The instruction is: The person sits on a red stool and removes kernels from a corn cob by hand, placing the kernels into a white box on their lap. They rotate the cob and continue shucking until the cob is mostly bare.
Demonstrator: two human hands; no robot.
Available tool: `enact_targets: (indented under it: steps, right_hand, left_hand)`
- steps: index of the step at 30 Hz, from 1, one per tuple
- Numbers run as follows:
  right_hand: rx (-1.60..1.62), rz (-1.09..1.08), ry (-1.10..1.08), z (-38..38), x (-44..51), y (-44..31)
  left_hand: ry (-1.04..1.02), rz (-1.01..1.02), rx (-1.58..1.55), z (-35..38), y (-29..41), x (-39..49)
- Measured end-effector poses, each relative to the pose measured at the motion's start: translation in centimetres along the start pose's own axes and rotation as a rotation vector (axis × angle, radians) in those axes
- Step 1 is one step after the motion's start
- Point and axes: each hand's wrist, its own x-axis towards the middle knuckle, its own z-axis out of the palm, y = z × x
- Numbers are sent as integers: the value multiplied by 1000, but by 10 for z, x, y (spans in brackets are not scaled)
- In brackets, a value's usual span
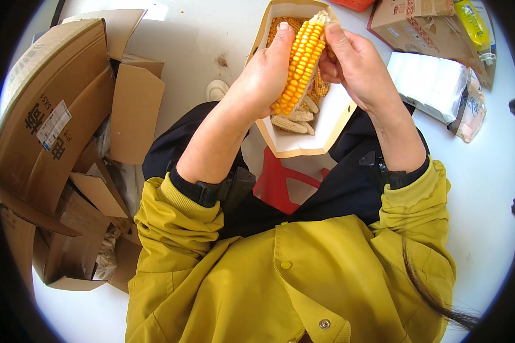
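Note:
A dried ear of yellow corn [304,60] tilts between my two hands, its pale tip pointing away from me. My left hand [268,68] grips its lower part, the thumb lying along the side. Close to the tip, my right hand [354,64] holds the other side with thumb and curled fingers; part of those fingers hides behind the ear. Below the ear stands an open cardboard box [298,148] with a white inside. Several bare corncobs [291,123] lie at its near end. Loose kernels and further corn [279,26] show at its far end, partly covered by my hands.
Large opened cartons [64,107] crowd the left side. At the right are a pack of white tissues [427,83], a taped cardboard box [416,28] and a yellow pouch [474,25]. A red stool [283,182] shows between my legs. Some debris [222,61] dots the floor.

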Motion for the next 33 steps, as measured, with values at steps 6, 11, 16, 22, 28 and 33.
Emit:
enact_targets:
  steps: [6,11,16,22,28,33]
  right_hand:
    - [-48,17,-28,2,1,1]
    - [-64,-15,-36,2,-1,2]
    - [-126,-26,-51,2,1,2]
    - [-124,-42,-22,4,1,2]
    - [-129,-16,-20,3,0,1]
    - [-89,35,-69,5,-3,3]
  left_hand:
    - [16,-42,18,0,0,1]
    - [27,-7,-3,0,-1,1]
    - [49,-8,-7,-1,-2,2]
    - [59,38,-8,0,-5,4]
    - [0,72,-32,2,-4,2]
    - [19,80,-105,4,-4,3]
